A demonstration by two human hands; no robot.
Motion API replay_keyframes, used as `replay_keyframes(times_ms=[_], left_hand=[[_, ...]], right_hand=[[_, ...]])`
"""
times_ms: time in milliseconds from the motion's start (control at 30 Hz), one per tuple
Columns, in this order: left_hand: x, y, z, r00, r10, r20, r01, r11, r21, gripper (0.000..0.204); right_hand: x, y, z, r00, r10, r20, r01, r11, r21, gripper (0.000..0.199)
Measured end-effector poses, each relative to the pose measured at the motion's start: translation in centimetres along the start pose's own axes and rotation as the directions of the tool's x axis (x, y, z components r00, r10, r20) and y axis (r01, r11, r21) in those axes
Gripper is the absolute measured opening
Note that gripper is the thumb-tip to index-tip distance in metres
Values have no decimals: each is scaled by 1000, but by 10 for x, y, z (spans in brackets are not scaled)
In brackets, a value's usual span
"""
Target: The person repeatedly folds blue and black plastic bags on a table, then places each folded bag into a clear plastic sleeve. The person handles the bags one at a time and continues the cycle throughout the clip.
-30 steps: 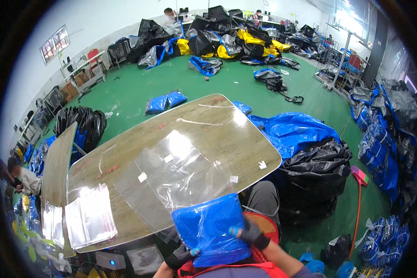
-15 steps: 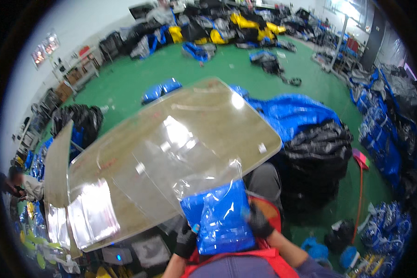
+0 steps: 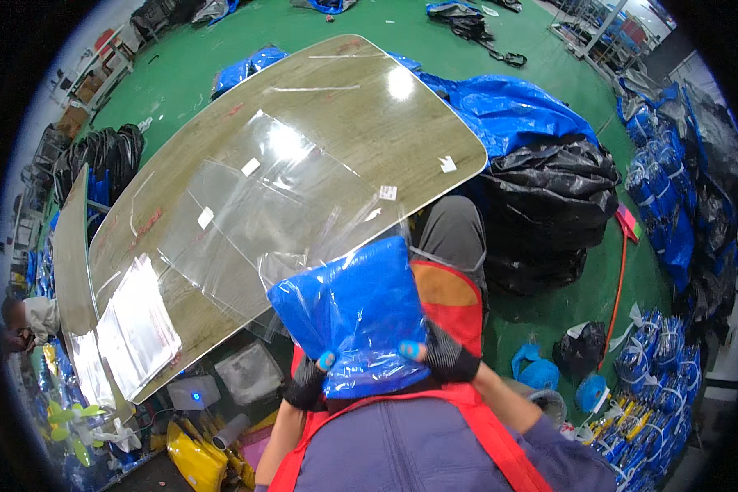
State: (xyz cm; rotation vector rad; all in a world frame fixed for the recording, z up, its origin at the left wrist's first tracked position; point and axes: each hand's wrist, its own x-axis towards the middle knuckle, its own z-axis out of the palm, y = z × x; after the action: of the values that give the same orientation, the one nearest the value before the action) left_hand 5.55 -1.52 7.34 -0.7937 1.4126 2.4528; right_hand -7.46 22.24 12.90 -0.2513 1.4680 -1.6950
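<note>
A folded blue tarp (image 3: 357, 295) sits inside a clear plastic bag (image 3: 377, 362), held against my lap just off the table's near edge. My left hand (image 3: 310, 379), in a dark fingerless glove with blue on the thumb tip, grips its lower left side. On the lower right side, my right hand (image 3: 444, 354) holds it in the same way, thumb on top and the other fingers mostly hidden beneath. The bag's loose clear end reaches past the tarp toward the wood-grain table (image 3: 320, 74). Flat clear bags (image 3: 221, 205) lie on the tabletop.
A stack of shiny clear bags (image 3: 139, 328) lies at the table's left end. Black bundled sheeting (image 3: 549, 205) and a blue tarp (image 3: 508, 115) are piled at right. Tied blue packs (image 3: 656, 369) and a long-handled dustpan (image 3: 627, 223) are on the green floor. Yellow packs (image 3: 195, 459) lie lower left.
My view has tilted downward, so the table appears higher. The bagged tarp has tipped a little and my right hand has shifted to its lower right edge; both hands keep hold.
</note>
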Motion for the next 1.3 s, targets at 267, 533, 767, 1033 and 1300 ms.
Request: replay_keyframes(times_ms=[267,533,767,1033,1300], left_hand=[[7,84,-1,955,257,150,-293,896,332,73],[26,157,19,439,829,347,-439,-139,888,69],[47,126,6,921,313,232,-361,910,202,64],[5,113,37,898,411,158,-438,801,408,68],[-19,114,48,857,339,388,-440,873,209,83]], right_hand=[[39,-28,-32,983,-122,138,20,816,578,72],[119,-128,-47,808,-569,-150,547,820,-165,30],[97,-123,-23,927,-263,269,370,769,-522,87],[87,-151,13,930,-33,366,358,301,-884,78],[84,-152,32,912,3,410,399,230,-888,82]])
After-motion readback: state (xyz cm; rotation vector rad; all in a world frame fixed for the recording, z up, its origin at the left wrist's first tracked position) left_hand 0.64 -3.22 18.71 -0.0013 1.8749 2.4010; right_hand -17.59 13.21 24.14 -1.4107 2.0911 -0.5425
